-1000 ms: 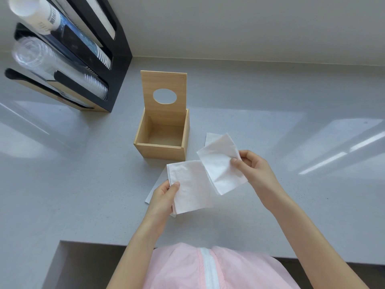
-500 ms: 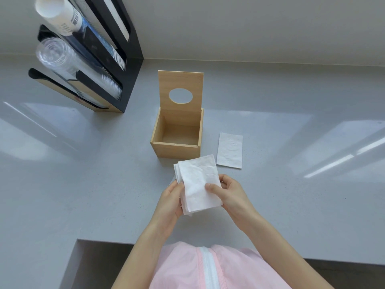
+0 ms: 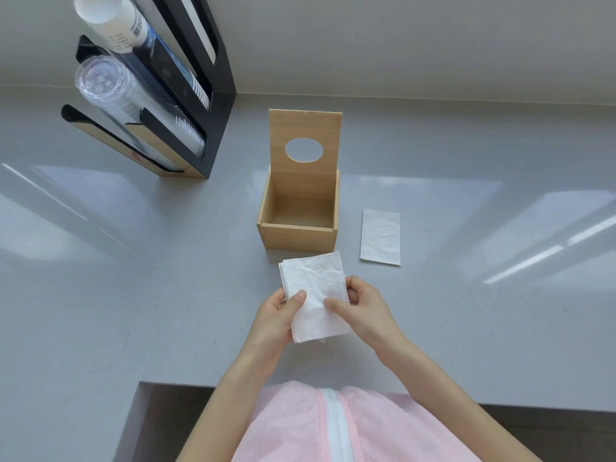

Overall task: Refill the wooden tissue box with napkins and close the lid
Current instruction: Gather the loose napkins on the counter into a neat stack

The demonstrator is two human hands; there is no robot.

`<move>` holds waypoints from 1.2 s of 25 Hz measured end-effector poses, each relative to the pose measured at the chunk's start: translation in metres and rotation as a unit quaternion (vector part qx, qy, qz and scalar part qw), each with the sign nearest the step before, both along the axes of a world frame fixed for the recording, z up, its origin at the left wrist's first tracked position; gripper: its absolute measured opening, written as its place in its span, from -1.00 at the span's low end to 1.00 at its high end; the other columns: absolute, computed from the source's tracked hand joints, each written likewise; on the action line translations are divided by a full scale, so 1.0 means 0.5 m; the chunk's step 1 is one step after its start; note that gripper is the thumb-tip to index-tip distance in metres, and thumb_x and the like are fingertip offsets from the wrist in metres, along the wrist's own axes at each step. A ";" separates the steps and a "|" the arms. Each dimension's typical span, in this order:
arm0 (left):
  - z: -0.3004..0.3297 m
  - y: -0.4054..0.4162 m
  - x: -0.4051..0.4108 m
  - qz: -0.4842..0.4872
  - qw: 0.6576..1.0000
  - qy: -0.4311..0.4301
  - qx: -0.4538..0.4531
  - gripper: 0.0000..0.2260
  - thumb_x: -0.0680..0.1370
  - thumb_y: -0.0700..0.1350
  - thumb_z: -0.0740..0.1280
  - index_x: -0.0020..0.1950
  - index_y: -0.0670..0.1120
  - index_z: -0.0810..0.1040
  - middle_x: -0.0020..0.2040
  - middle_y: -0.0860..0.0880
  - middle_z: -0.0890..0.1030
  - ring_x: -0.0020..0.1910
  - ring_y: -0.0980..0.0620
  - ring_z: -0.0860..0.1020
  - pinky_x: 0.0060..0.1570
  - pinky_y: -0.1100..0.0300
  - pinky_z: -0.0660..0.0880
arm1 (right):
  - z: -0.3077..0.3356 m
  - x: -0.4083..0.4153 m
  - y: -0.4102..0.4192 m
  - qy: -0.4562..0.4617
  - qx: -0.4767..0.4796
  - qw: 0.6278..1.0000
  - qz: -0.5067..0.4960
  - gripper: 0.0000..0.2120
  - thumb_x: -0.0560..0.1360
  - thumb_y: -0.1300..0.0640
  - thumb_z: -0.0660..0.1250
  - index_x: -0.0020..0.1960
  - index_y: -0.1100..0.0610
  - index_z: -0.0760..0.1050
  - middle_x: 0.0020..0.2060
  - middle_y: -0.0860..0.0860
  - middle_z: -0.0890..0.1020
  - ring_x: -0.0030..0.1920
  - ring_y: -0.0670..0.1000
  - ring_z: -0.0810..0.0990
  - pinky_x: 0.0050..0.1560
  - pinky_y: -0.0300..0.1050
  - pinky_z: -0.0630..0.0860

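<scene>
I see the wooden box (image 3: 298,211) sitting on the gray counter (image 3: 133,295), a little past the middle. It is open. Its lid (image 3: 305,151) stands straight up at the back, and the lid has a round hole in it. The inside of the box looks bare, with just the wood bottom showing.

Just in front of the box I see a small stack of white napkins (image 3: 315,295). Both hands hold it up over the counter. The top edge of the stack is very near the front wall of the box, but I cannot tell if it touches. The left hand (image 3: 275,315) grips the left side of the stack, with the thumb on top and the other fingers under it. The right hand (image 3: 361,311) grips the right side the same way, thumb pressed on the top napkin. The edges of the stack are a bit uneven on the left, so I can see a few layers.

One more napkin (image 3: 380,236) lies flat on the counter, just to the right of the box. It is not touching the box.

Far to the left, at the back, stands a black rack (image 3: 213,95) with wood trim. It holds a stack of clear cups (image 3: 110,91) and a stack of white paper cups (image 3: 110,21), both lying tilted.

At the bottom I see the person's pink top (image 3: 300,425) with a white zipper strip.
</scene>
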State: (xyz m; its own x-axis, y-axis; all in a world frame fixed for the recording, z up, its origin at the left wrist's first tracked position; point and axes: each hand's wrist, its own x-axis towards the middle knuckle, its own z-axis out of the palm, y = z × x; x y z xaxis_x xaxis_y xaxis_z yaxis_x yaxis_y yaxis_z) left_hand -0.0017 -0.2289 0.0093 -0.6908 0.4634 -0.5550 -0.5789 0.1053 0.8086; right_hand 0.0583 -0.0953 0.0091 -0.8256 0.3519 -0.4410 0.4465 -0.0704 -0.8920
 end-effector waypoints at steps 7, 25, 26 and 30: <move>0.000 -0.028 -0.016 0.055 0.998 0.009 -0.035 -0.85 0.58 -0.20 0.20 0.06 -0.09 0.53 -0.06 -0.03 0.64 -0.11 0.02 0.61 -0.11 0.12 0.53 | -0.009 -0.020 0.034 -0.058 0.146 0.988 0.010 -0.89 0.52 0.13 0.25 0.03 0.09 0.48 -0.05 0.05 0.60 -0.10 -0.02 0.57 -0.13 -0.25 0.48; -0.010 -0.073 -0.032 0.115 0.991 0.041 -0.061 -0.87 0.57 -0.20 0.22 -0.03 -0.03 0.54 -0.08 0.04 0.63 -0.11 0.09 0.60 -0.21 0.22 0.50 | -0.014 -0.032 0.029 -0.057 0.290 0.952 0.081 -0.97 0.49 0.21 0.21 -0.10 0.12 0.43 -0.19 0.02 0.53 -0.13 0.04 0.50 -0.20 -0.26 0.38; -0.012 -0.070 -0.030 0.111 0.990 0.052 -0.071 -0.86 0.57 -0.21 0.22 -0.06 -0.02 0.53 -0.10 0.05 0.63 -0.13 0.11 0.59 -0.23 0.23 0.50 | -0.004 -0.028 0.036 -0.041 0.231 0.971 0.047 -0.95 0.49 0.21 0.22 -0.13 0.08 0.40 -0.23 -0.01 0.55 -0.20 -0.01 0.50 -0.29 -0.35 0.36; -0.014 -0.056 -0.022 0.095 0.990 0.065 -0.080 -0.87 0.56 -0.23 0.22 -0.04 -0.05 0.55 -0.11 0.04 0.63 -0.14 0.09 0.59 -0.22 0.23 0.50 | 0.042 -0.018 0.061 0.040 0.110 0.993 -0.024 -0.82 0.51 0.25 0.23 -0.17 -0.01 0.39 -0.31 0.05 0.59 -0.27 0.02 0.47 -0.19 -0.19 0.40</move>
State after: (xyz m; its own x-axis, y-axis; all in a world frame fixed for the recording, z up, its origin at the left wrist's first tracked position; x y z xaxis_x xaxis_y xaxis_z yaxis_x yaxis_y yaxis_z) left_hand -0.0128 -0.2571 0.0024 -0.8279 0.2313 -0.5110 -0.4920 0.1383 0.8596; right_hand 0.0492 -0.0647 0.0302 -0.8344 0.4730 -0.2831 0.3751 0.1108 -0.9203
